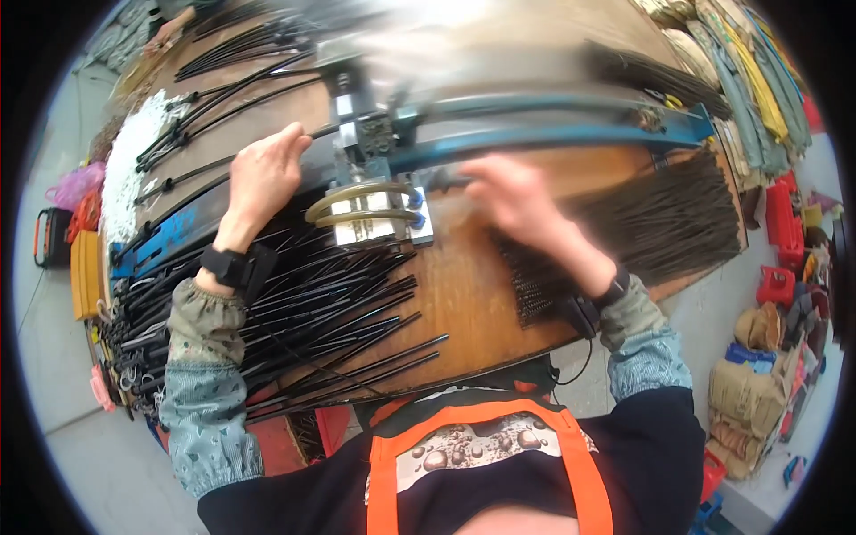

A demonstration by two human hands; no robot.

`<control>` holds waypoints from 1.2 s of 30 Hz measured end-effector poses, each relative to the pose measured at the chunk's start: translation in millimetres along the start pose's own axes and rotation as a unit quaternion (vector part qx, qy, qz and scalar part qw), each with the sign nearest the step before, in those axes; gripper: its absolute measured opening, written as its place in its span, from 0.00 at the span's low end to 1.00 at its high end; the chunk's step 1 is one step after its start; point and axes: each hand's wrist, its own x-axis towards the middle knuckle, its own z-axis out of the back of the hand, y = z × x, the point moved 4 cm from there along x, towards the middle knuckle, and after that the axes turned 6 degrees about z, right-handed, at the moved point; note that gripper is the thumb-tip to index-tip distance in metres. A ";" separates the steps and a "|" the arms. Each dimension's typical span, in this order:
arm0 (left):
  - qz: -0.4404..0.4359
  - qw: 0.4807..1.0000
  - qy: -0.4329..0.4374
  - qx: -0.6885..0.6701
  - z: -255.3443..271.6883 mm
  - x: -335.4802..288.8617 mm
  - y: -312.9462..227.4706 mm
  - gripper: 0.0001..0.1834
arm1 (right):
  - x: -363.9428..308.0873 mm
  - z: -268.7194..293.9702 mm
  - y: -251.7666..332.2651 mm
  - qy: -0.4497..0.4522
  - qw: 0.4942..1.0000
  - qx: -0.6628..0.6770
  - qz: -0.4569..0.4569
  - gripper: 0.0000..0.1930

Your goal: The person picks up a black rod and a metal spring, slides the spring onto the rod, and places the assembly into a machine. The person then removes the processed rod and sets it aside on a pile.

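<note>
My left hand (pixel 266 174) is closed, thumb and fingers pinched around a thin black rod (pixel 207 168) that runs left across the table and right toward a metal clamping device (pixel 361 134). My right hand (pixel 513 198) is smeared by motion just right of the device, its fingers pointing left toward a small dark part (pixel 446 178). Whether it grips that part cannot be made out. On the device's near side, yellowish-brown hoses (pixel 361 201) loop to blue fittings (pixel 416 218) on a silver block (pixel 363 234).
A blue metal beam (pixel 571 138) crosses the wooden table (pixel 464 312) behind my hands. Many loose black rods (pixel 312 316) lie at near left. Dense bundles of thin dark rods (pixel 660 218) lie at right, another bundle (pixel 651 76) beyond the beam. White strands (pixel 134 169) heap at the left edge.
</note>
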 end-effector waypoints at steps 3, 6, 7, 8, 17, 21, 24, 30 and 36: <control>-0.023 0.999 -0.024 0.016 0.4 -1.9 -0.2 0.09 | 6.5 1.3 -8.1 -0.010 0.998 0.056 0.010 0.11; -0.072 0.995 -0.053 0.047 -2.6 2.5 -1.8 0.07 | 6.1 -3.0 -18.9 0.156 0.976 0.077 -0.131 0.15; -0.114 0.989 -0.080 0.048 -0.4 0.9 1.8 0.06 | -6.5 -2.0 -19.8 0.226 0.968 0.004 -0.112 0.17; -0.100 0.990 -0.081 0.059 -1.8 5.6 10.9 0.06 | -14.2 1.3 -26.6 0.291 0.950 -0.074 -0.080 0.20; -0.039 0.929 -0.066 0.363 37.2 -54.8 26.7 0.08 | -42.7 -7.0 -39.5 0.346 0.927 -0.043 -0.141 0.17; 0.015 0.954 0.250 0.164 25.3 -127.6 -23.7 0.08 | -31.3 -7.9 -27.8 0.347 0.933 -0.057 -0.082 0.15; -0.046 0.968 0.206 0.132 15.0 -149.2 -30.9 0.06 | -25.4 -9.9 -21.0 0.370 0.925 -0.032 -0.085 0.14; -0.163 0.968 0.166 0.096 14.3 -143.9 -23.2 0.08 | -40.6 -4.8 -10.2 0.217 0.968 -0.129 0.016 0.09; -0.167 0.982 0.085 0.018 22.0 -139.4 -51.0 0.22 | -64.8 15.2 -44.0 0.136 0.960 0.000 -0.247 0.07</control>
